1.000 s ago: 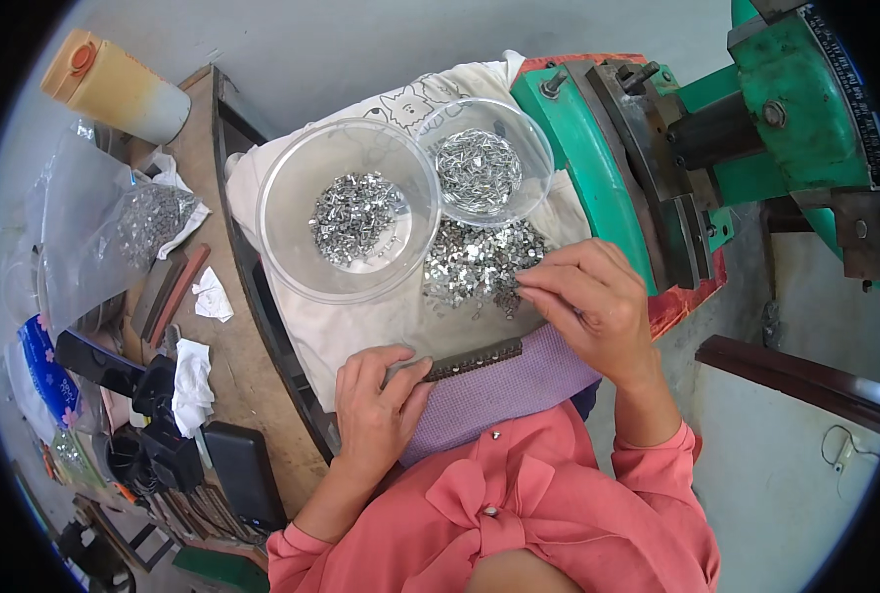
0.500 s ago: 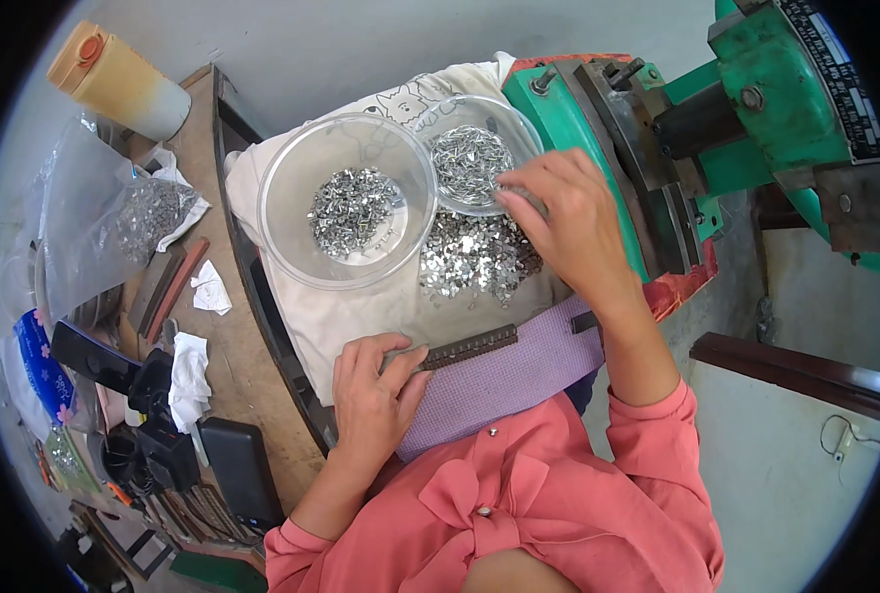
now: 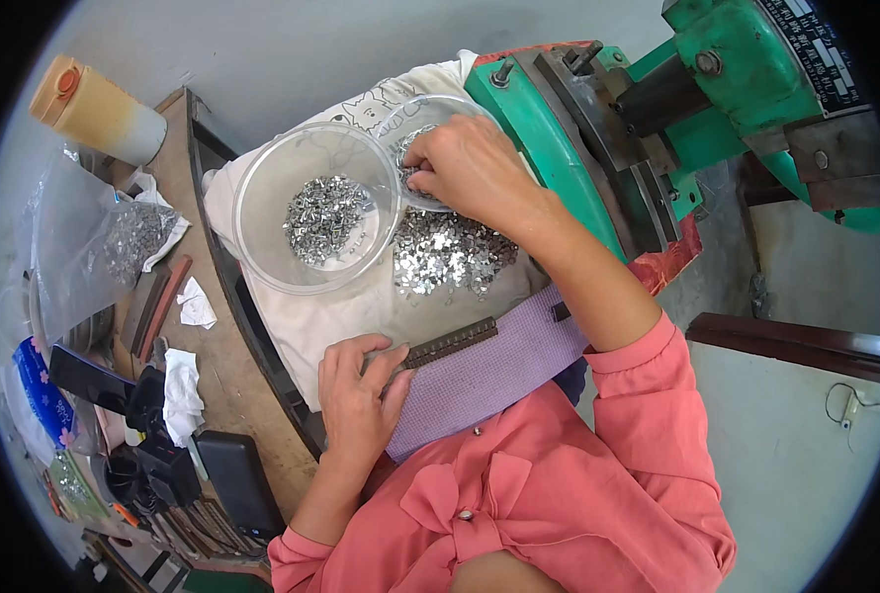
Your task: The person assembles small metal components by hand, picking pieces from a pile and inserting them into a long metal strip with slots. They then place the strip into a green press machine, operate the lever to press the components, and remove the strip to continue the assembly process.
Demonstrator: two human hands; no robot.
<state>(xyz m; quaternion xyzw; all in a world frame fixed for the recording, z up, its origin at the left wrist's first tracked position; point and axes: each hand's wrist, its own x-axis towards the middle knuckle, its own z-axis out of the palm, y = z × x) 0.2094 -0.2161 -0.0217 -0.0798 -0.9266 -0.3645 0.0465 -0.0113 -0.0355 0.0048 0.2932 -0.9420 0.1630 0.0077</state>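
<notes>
My left hand (image 3: 359, 400) pinches the left end of a dark slotted metal bar (image 3: 455, 342) between thumb and fingers. The bar lies along the upper edge of a purple cloth (image 3: 470, 390) on my lap. My right hand (image 3: 468, 170) reaches into the smaller clear tub (image 3: 440, 102), fingers bent down among thin shiny metal pieces (image 3: 412, 146). Whatever its fingertips pinch is hidden. Beside it stands a larger clear tub (image 3: 245, 212) with small bent metal parts (image 3: 326, 217). A loose heap of small flat silvery pieces (image 3: 450, 252) lies just below the smaller tub.
At the right stands a green press machine (image 3: 549, 148) with dark steel tooling. A wooden bench (image 3: 232, 376) runs along the left, carrying a yellowish jug (image 3: 99, 111), a plastic bag of metal parts (image 3: 129, 232), crumpled tissues (image 3: 183, 395) and a black case (image 3: 240, 482).
My right hand has moved left, from the right rim of the smaller tub into it. My left hand stays on the bar's end. The whole view has shifted slightly.
</notes>
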